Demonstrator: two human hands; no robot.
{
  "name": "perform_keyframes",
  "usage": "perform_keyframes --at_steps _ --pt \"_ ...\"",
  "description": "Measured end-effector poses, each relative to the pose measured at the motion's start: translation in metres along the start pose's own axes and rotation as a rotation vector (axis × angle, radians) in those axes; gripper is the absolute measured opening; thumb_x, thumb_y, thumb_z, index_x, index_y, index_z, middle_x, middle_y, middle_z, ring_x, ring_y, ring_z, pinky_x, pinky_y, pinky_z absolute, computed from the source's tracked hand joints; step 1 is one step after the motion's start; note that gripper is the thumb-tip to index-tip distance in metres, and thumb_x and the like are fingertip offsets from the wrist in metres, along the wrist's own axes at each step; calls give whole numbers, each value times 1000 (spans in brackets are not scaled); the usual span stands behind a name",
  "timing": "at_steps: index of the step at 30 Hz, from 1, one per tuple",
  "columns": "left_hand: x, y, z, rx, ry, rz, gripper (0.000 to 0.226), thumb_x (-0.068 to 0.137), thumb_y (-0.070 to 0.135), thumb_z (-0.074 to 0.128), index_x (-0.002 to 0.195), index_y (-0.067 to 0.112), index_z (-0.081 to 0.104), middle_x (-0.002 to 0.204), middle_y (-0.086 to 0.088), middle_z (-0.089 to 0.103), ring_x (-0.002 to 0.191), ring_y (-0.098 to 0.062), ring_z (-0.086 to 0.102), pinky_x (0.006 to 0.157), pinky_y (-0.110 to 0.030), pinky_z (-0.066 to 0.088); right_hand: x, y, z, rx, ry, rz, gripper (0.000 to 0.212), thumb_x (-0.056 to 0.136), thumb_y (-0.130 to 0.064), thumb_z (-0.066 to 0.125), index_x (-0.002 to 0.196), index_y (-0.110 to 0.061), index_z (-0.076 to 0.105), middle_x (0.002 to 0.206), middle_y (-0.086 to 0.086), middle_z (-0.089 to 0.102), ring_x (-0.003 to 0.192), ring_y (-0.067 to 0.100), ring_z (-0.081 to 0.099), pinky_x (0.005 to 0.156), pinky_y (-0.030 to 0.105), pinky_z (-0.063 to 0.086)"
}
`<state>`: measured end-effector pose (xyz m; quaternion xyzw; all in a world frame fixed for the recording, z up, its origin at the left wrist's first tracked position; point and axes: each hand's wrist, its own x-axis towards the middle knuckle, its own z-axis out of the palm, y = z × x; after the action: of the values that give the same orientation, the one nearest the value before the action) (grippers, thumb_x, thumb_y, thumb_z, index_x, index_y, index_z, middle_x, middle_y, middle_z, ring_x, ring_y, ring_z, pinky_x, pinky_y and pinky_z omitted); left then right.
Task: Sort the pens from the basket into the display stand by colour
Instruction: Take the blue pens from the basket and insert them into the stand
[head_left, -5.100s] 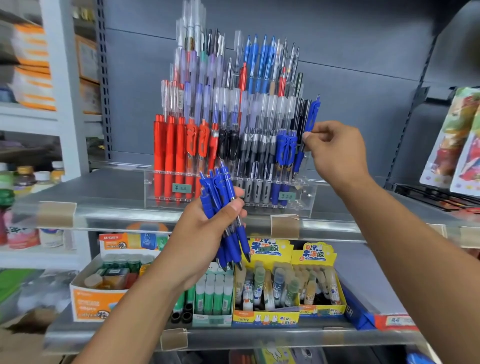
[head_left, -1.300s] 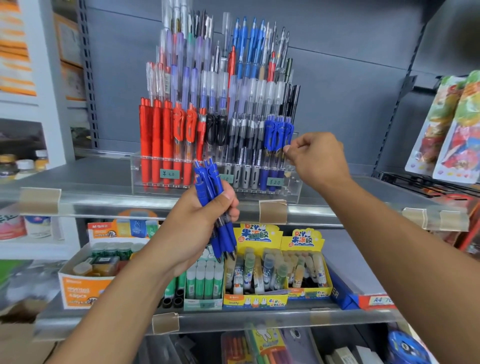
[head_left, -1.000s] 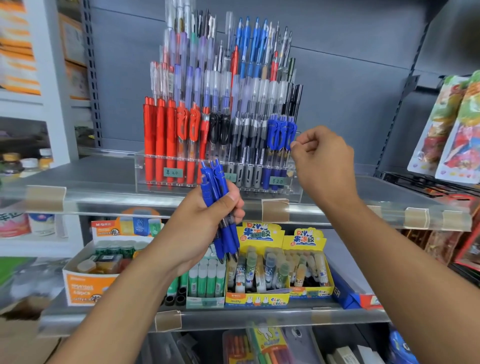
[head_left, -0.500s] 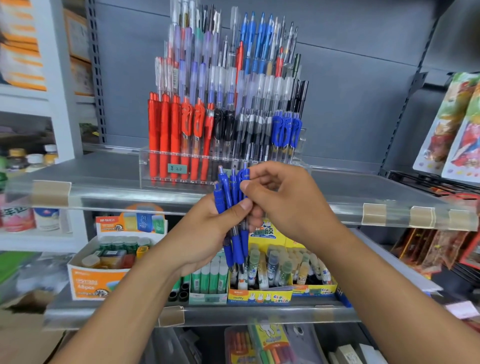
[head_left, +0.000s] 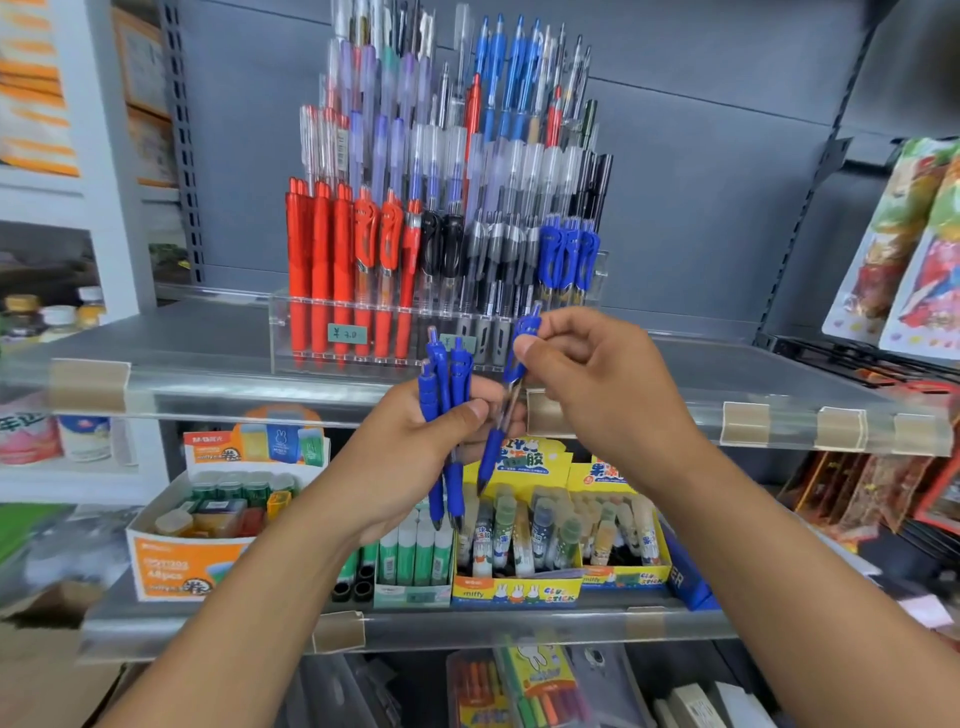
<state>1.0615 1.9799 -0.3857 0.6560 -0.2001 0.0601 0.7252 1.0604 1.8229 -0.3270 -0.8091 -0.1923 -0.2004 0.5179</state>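
Observation:
My left hand (head_left: 410, 457) grips a small bunch of blue pens (head_left: 442, 384), tips down, in front of the shelf edge. Just right of it, my right hand (head_left: 597, 384) pinches a single blue pen (head_left: 511, 374) by its upper end, a little apart from the bunch. Behind both hands stands the clear tiered display stand (head_left: 291, 332) on the upper shelf. Its front row holds red pens (head_left: 332, 270) at the left, black pens (head_left: 447, 260) in the middle and blue pens (head_left: 569, 254) at the right. The basket is not in view.
The grey upper shelf (head_left: 197, 338) has a clear front rail with taped tags. Below it stand an orange-and-white box (head_left: 182, 566) of small items, green glue sticks (head_left: 415, 551) and yellow glue-stick boxes (head_left: 519, 592). Packaged goods (head_left: 904, 249) hang at the right.
My right hand left the stand's blue row, came down to the bunch in my left hand and drew one blue pen out to the right. The bunch is smaller than five seconds ago.

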Motion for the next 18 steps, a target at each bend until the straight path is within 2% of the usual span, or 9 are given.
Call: perform_keyframes --at_steps 2,3,8,11,14,18 --pt "1 -2 -3 21 34 -7 24 100 4 45 98 13 67 95 0 76 95 -17 72 89 -32 57 8 2 -8 -17 70 -26 14 92 -24 65 83 -13 64 73 2 71 64 10 63 69 27 53" --pt "2 -3 -3 26 43 -8 23 100 4 45 98 12 66 94 -1 76 93 -16 73 86 -30 57 12 3 -13 -16 103 -34 14 92 -24 66 81 -15 64 74 4 72 66 11 66 71 29 54" --pt "3 -2 -1 -4 72 38 20 100 5 46 95 12 63 76 5 69 70 -10 64 77 -26 55 41 -2 -41 -42 283 -98 15 92 -20 64 78 -14 64 81 22 70 66 17 61 61 22 49" --pt "3 -1 2 -10 59 70 18 100 11 46 95 13 63 74 5 64 67 -11 56 76 -30 50 58 -6 -54 -65 378 -150 11 92 -21 65 85 -13 67 77 15 72 68 14 67 62 20 48" --pt "2 -1 6 -61 50 76 17 100 14 47 93 14 62 71 3 57 64 -13 50 77 -36 45 76 -9 -63 -75 467 -186 10 89 -24 65 83 -17 68 74 6 72 77 20 72 66 25 51" --pt "2 -2 8 -68 43 76 16 98 16 49 92 15 64 74 3 61 68 -12 56 82 -37 47 92 -10 -67 -111 508 -190 15 89 -25 64 75 -21 64 66 -1 68 78 22 72 72 28 53"
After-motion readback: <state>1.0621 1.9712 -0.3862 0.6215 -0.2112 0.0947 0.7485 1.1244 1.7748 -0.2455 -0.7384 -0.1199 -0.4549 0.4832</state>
